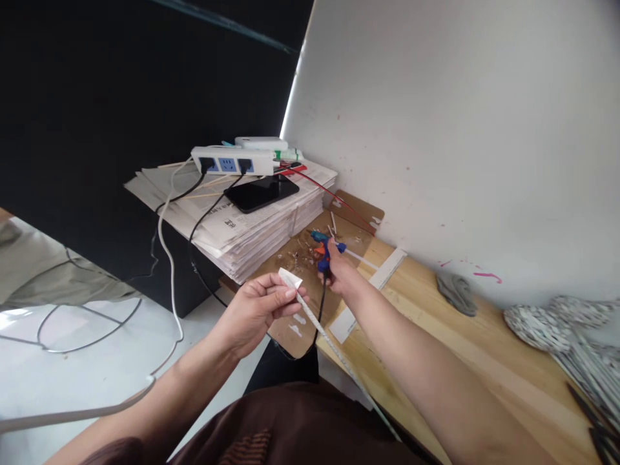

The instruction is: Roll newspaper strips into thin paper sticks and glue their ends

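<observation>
My left hand [264,303] pinches the flattened white end of a long, thin rolled-paper stick [334,336], which slants down to the right past my lap. In my right hand [338,268] is a blue glue gun [323,250] with an orange trigger, its teal nozzle pointing left. The glue gun is just above a brown board [285,258] scattered with scraps and dried glue. A black cord hangs from its handle. The two hands are apart, and the glue gun does not touch the paper stick.
A stack of newspapers [271,226] carries a black phone [261,192] and a white power strip [232,161] with two plugs. On the wooden table [436,349] lie a paper strip [343,323], a grey cloth [456,292], a bundle of printed-paper sticks [581,361] and black scissors [603,433]. Cables hang at left.
</observation>
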The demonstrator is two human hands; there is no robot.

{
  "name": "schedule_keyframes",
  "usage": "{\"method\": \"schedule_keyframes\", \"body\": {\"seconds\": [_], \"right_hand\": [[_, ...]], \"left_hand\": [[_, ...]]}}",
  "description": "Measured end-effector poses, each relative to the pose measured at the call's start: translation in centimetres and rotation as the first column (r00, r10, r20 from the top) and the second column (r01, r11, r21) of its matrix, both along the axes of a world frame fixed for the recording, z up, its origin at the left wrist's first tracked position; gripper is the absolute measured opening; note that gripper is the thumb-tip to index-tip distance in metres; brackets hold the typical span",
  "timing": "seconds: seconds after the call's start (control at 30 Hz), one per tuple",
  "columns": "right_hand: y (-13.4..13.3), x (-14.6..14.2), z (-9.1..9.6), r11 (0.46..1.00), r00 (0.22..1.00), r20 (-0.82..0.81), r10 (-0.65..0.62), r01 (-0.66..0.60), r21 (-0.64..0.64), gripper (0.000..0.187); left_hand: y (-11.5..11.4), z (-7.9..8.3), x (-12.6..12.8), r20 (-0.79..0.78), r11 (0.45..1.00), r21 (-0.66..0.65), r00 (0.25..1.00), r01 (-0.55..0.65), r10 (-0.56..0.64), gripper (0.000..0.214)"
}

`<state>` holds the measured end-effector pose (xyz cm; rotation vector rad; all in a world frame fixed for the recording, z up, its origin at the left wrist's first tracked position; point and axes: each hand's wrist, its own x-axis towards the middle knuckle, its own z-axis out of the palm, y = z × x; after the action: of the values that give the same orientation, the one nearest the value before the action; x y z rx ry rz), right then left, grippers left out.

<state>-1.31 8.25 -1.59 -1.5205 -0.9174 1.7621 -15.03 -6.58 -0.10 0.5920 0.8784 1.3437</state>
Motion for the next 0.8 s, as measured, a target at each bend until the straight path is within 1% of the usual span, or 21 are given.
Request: {"method": "schedule_keyframes", "body": {"seconds": [0.1, 0.2, 0.3, 0.43, 0.53, 0.6, 0.63, 0.7, 0.8], "right_hand": [[1.1, -0.9, -0.3, 0.999, 0.998, -0.069, 0.013, -0.016, -0.038, 0.051], [1.8, -1.2, -0.3, 0.997, 0.992, -0.125, 0.035, -0.043, -0.060, 0.043], [1.6, -1.0, 0.0, 0.998, 0.986, -0.167, 0.027, -0.037, -0.052, 0.034], [0.6, -0.2, 0.9, 1.000, 0.982, -0.189, -0.003, 0.003, -0.001, 0.022], [-0.1, 0.3, 1.2, 0.999, 0.987, -0.160, -0.019, 0.026, 0.043, 0.014], [-0.2, 0.4, 1.1, 0.997, 0.993, -0.118, -0.006, 0.015, 0.075, 0.005], [-0.3, 0.5, 0.9, 0.996, 0.996, -0.088, 0.011, -0.003, 0.089, 0.004], [-0.2, 0.6, 0.7, 0.992, 0.998, -0.015, 0.059, -0.057, 0.110, 0.010], [-0.3, 1.0, 0.5, 0.982, 0.988, 0.095, 0.124, -0.136, 0.134, 0.007]], "left_hand": [[0.1, -0.1, 0.1, -0.006, 1.000, 0.002, 1.000, 0.015, -0.015, 0.015], [0.2, 0.0, 0.2, -0.011, 1.000, 0.005, 1.000, 0.024, -0.024, 0.015], [0.2, 0.1, 0.2, -0.015, 1.000, 0.002, 1.000, 0.020, -0.020, 0.016], [0.4, 0.3, 0.4, -0.002, 1.000, -0.001, 1.000, 0.016, -0.016, 0.016], [0.6, 0.4, 0.8, 0.019, 1.000, 0.001, 1.000, 0.022, -0.022, 0.016], [0.7, 0.5, 1.1, 0.028, 1.000, 0.009, 0.999, 0.029, -0.030, 0.016], [0.7, 0.5, 1.3, 0.031, 0.999, 0.013, 0.999, 0.034, -0.034, 0.016], [0.7, 0.6, 1.5, 0.032, 0.999, 0.017, 0.999, 0.039, -0.039, 0.016], [0.5, 0.5, 1.5, 0.022, 0.999, 0.012, 0.999, 0.030, -0.030, 0.017]]}}
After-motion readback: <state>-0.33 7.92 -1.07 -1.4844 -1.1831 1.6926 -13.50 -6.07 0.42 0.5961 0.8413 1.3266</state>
